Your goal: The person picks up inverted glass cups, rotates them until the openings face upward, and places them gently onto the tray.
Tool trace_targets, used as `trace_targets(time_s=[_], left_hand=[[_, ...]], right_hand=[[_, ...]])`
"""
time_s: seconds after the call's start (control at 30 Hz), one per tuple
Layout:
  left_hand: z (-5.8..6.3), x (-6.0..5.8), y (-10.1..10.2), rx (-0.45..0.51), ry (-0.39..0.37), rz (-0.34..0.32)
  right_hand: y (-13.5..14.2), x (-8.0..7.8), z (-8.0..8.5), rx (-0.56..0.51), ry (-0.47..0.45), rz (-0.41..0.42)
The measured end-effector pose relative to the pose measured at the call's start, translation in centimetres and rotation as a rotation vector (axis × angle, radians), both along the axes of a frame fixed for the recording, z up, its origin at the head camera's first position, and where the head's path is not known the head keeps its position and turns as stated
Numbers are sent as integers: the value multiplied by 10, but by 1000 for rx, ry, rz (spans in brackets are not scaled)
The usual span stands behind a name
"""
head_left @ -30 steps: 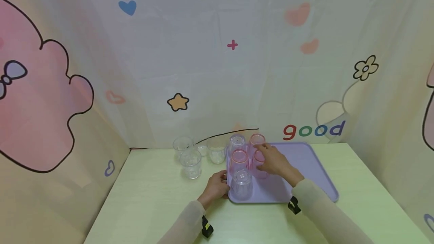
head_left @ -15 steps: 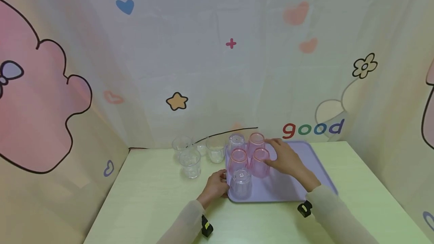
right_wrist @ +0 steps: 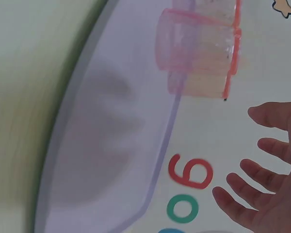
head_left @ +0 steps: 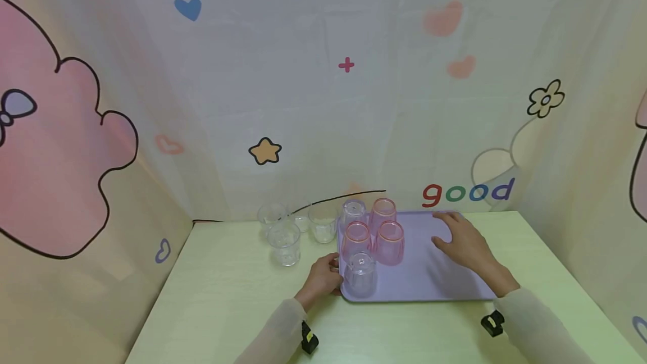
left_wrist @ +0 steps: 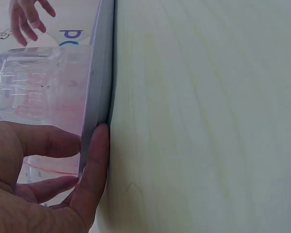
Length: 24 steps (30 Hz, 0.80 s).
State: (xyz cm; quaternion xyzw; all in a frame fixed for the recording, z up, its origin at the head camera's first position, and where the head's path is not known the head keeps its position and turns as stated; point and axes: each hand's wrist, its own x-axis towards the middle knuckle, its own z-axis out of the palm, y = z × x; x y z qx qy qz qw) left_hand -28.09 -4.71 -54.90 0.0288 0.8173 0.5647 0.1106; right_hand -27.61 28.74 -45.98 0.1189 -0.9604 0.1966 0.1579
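My left hand pinches the left rim of the lilac tray between thumb and fingers, plainly seen in the left wrist view. My right hand hovers over the tray's right half, fingers spread and holding nothing. On the tray's left half stand a front-right pink glass, a pink glass to its left and a pink glass behind. A clear glass stands base up at the front left corner, close to my left fingers. Another clear glass is at the back left.
Left of the tray, on the pale table, stand several clear glasses, among them a front glass, a glass near the tray and a glass behind. A printed curtain closes off the back and sides.
My right hand has come away from the front-right pink glass and moved right over the tray, its fingers spreading. The left hand and all the glasses keep their places.
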Motion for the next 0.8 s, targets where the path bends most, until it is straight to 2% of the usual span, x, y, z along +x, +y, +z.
trace_targets(time_s=[0.37, 0.8], left_hand=[[0, 1, -1, 14, 15, -7], [0, 1, 0, 0, -2, 3]], right_hand=[[42, 12, -14, 25, -74, -69], [84, 11, -47, 13, -190, -112]])
